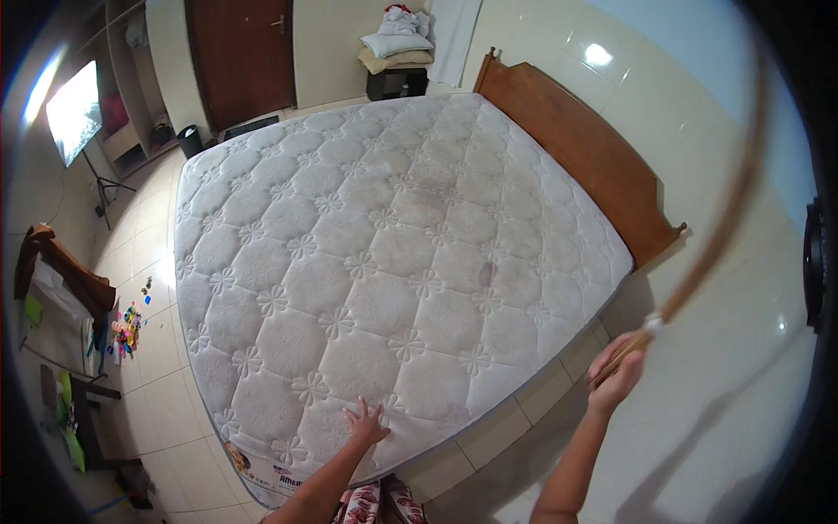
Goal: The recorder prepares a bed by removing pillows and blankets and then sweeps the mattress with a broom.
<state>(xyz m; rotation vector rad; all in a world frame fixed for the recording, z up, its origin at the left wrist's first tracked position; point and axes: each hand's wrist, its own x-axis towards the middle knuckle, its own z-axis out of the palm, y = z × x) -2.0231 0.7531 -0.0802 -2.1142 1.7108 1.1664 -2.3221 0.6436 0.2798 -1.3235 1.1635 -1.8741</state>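
A bare quilted mattress [366, 262], off-white with stitched flower shapes, spreads out in front of me. Grey-brown stains mark its middle, and a small reddish stain [487, 274] lies toward the right. My left hand [368, 424] rests on the near part of the mattress, fingers spread, holding nothing. Off the right side of the bed, my right hand [617, 371] grips a broom of thin brown sticks [713, 242] by its bound end. The sticks rise up and away, blurred along their length, and their far tips are hard to make out.
A wooden headboard [569, 150] borders the mattress's far right edge. Pillows [396, 49] are piled on a dark bedside stand [397, 84]. Colourful small items [127, 331] litter the tiled floor at left, near a lit softbox on a stand [75, 114]. A black fan-like object [814, 265] is at far right.
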